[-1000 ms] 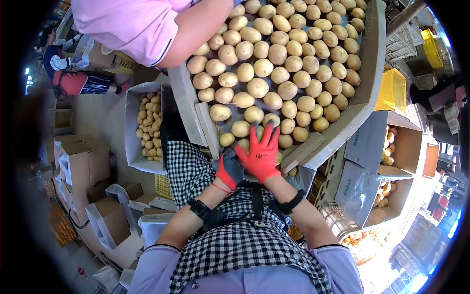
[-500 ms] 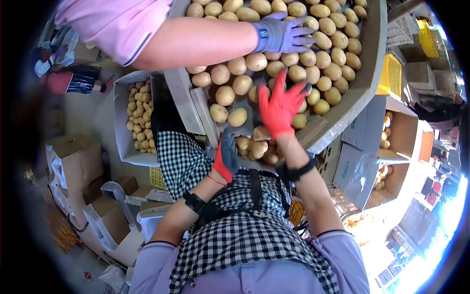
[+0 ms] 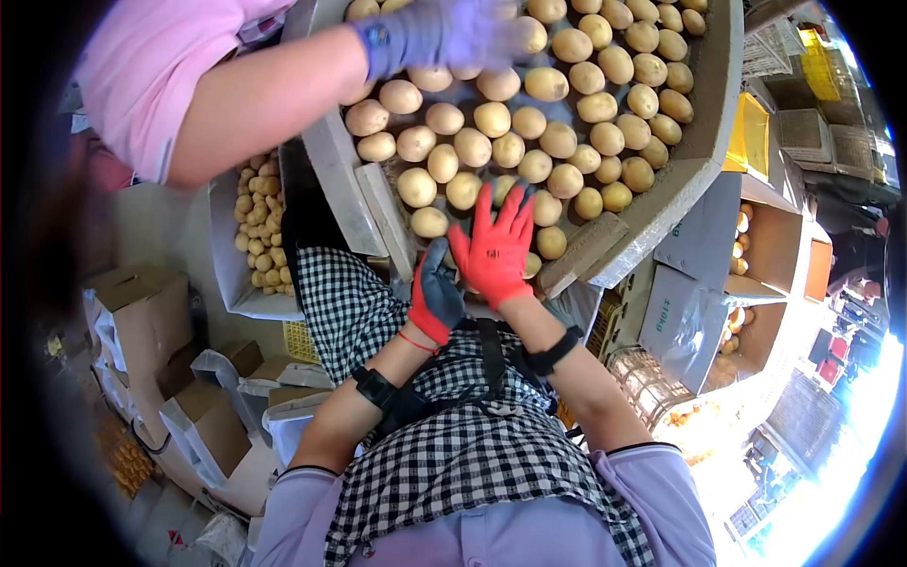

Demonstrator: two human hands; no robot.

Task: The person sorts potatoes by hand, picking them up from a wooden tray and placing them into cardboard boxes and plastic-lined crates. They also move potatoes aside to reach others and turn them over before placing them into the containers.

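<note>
Now right hand (image 3: 493, 253) is lying flat, grip wide, fingers spread over potatoes (image 3: 491, 142) at the bench's (image 3: 704, 142) near edge; left hand (image 3: 436, 298) is curling beside it, grip unclear. Co-worker's gloved hand (image 3: 444, 33) is reaching across the far potatoes.

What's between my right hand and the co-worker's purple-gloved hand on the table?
Head view: loose potatoes cover the stretch between right hand and purple-gloved hand.

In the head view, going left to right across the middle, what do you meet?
Stacked cardboard boxes → white box of small potatoes → left hand → right hand → sorting table rim → open boxes holding potatoes.
</note>
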